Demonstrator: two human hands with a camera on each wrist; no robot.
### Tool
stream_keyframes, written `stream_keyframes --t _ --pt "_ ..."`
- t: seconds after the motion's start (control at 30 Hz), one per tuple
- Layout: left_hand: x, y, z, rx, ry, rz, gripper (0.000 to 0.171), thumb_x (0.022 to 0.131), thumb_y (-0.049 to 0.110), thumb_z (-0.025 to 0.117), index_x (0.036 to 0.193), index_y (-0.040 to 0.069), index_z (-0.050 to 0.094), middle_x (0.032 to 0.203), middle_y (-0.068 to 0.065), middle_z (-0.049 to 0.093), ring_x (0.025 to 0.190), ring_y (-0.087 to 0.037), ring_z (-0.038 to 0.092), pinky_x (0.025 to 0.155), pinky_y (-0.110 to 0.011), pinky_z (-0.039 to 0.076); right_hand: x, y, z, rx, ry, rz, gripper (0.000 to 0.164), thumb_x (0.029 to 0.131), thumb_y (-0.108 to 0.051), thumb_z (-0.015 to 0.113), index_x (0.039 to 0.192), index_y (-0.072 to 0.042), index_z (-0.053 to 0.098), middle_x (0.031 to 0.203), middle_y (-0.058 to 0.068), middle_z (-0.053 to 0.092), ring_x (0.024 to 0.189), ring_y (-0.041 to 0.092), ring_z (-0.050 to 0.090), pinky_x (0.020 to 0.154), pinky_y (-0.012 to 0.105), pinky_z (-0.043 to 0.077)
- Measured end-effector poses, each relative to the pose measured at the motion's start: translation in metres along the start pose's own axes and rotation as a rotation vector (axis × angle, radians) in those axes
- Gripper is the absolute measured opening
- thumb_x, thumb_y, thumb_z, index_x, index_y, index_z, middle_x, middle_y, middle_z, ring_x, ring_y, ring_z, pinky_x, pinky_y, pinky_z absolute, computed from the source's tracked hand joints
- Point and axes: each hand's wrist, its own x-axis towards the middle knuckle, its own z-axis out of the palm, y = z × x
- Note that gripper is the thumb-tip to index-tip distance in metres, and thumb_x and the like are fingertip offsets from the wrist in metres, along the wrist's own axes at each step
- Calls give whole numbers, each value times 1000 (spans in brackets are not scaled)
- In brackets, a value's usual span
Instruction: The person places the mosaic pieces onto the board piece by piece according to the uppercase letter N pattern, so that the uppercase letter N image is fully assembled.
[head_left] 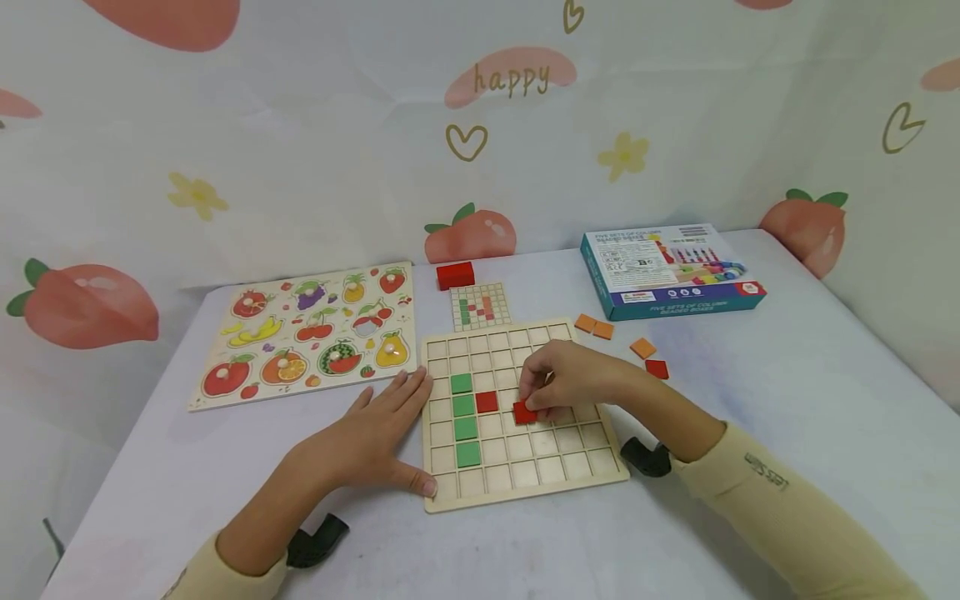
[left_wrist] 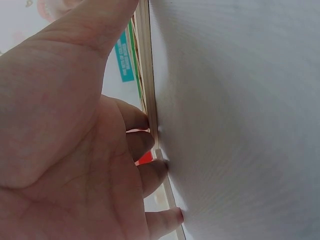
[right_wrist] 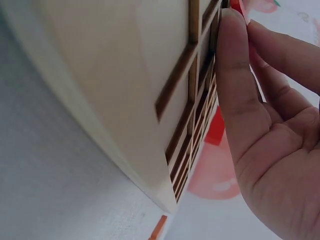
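Observation:
A wooden grid board [head_left: 517,475] lies on the table, with a column of green square tiles [head_left: 466,428] on its left side. One red tile [head_left: 487,402] sits in a cell beside that column. My right hand [head_left: 562,379] pinches another red tile [head_left: 525,412] over the middle of the board; the right wrist view shows that tile [right_wrist: 237,6] between thumb and finger at the top. My left hand [head_left: 378,437] rests at the board's left edge, fingers straight and thumb at the near-left corner. In the left wrist view the fingertips touch the edge of the wood.
A small pattern card [head_left: 480,307] and a red block [head_left: 455,276] lie behind the board. The fruit puzzle board [head_left: 300,387] is at left. Orange tiles [head_left: 642,348] and a loose red tile [head_left: 657,369] lie at right, before a boxed set [head_left: 675,275].

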Motion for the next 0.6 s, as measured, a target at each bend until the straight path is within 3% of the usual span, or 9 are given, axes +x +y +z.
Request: stream_keyframes --t 0.33,0.6 --pt "0 0 0 -2 1 7 135 63 82 70 162 10 13 168 -6 5 153 -29 1 116 -64 6 4 -5 6 -16 -37 -21 4 90 -7 75 87 -6 72 74 3 67 66 17 63 65 30 57" --pt "-1 0 -1 -4 2 8 134 64 81 71 162 10 14 168 -6 6 153 -29 1 117 -64 6 2 -3 7 21 -76 -51 6 89 0 73 89 -6 72 77 4 67 66 18 62 66 31 58"
